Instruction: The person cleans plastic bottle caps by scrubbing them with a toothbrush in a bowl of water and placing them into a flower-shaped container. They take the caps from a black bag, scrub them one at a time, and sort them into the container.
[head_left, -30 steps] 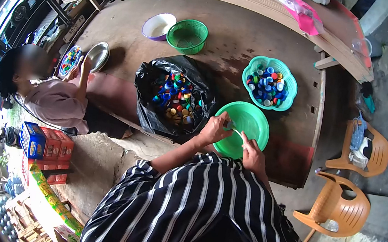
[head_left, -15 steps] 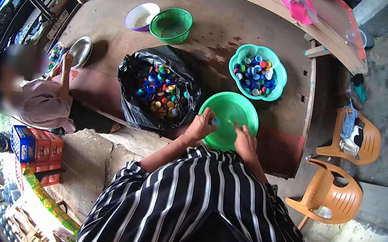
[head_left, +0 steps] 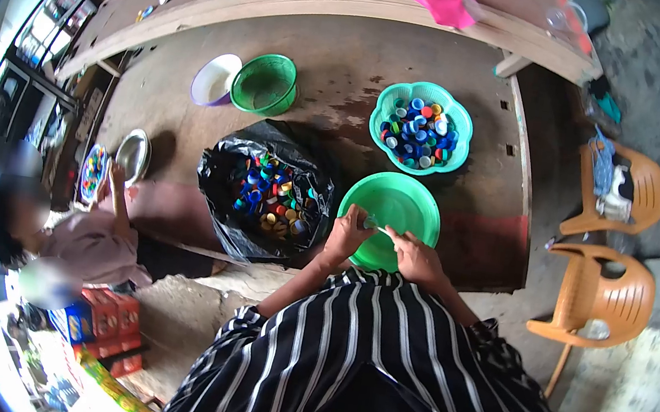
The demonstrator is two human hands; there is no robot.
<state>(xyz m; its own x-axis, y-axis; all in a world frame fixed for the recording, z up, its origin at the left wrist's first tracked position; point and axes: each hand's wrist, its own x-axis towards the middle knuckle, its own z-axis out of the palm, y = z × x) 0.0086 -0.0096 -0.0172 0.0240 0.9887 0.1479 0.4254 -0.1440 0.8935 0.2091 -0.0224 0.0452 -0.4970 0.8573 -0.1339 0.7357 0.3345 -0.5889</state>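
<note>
Over the near side of a green basin (head_left: 424, 187), both of my hands are close together. My left hand (head_left: 349, 231) is closed on a small greyish bottle cap (head_left: 369, 222), mostly covered by the fingers. My right hand (head_left: 416, 257) pinches a slim, pale tool (head_left: 381, 229) whose tip reaches the cap; its exact kind is too small to make out. Left of the basin stands an open black plastic bag (head_left: 217, 212) full of colourful bottle caps (head_left: 269, 190). Behind the basin, a scalloped turquoise basket (head_left: 461, 127) holds more caps, many of them blue.
A green basket (head_left: 267, 85) and a white-and-purple bowl (head_left: 215, 81) stand farther back on the wooden platform (head_left: 325, 55). At left, another person (head_left: 95, 246) sits near a metal bowl (head_left: 134, 155) and a tray of caps (head_left: 92, 175). Orange plastic chairs (head_left: 606, 296) stand at right.
My right hand has come up to the left, so the pale tool now meets the cap. The head view has shifted, and the other person appears lower in it.
</note>
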